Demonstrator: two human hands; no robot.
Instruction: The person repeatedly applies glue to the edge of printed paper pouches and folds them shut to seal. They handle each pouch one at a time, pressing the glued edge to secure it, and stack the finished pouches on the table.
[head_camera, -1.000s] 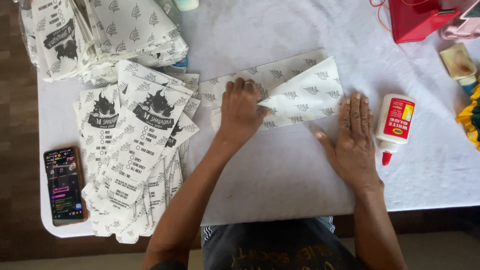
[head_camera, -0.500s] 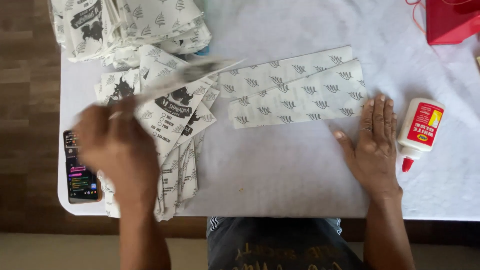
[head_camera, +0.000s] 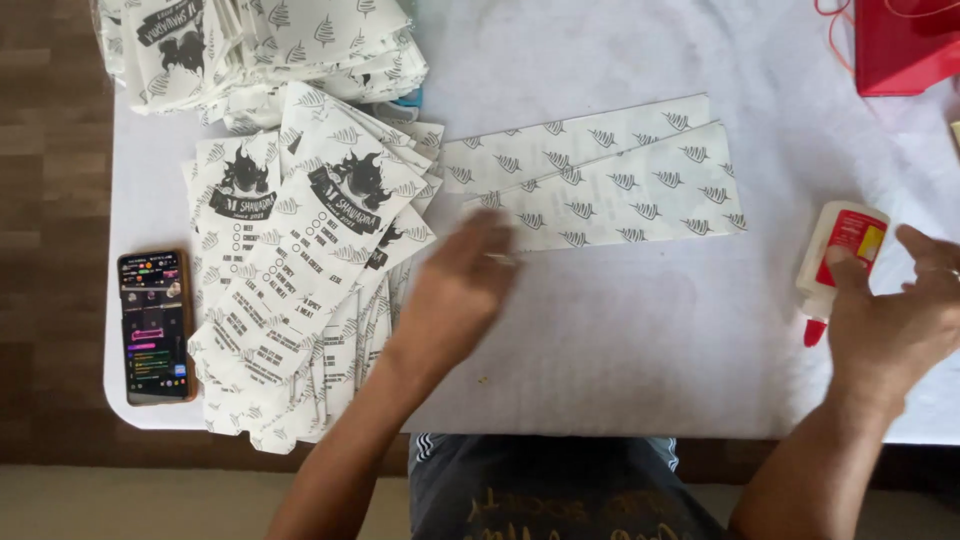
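glue bottle (head_camera: 838, 258) under spread right hand (head_camera: 895, 320); left hand (head_camera: 455, 290) blurred, empty, near printed sheets (head_camera: 600, 175).

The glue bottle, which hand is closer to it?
Right. The right hand is at the glue bottle, thumb at its side, though actual contact is unclear. The left hand is far across the table, over the near end of the flat printed paper.

A home craft table (head_camera: 650, 360): printed paper-bag stacks (head_camera: 300, 270), glue bottle (head_camera: 838, 255), phone (head_camera: 153, 325).
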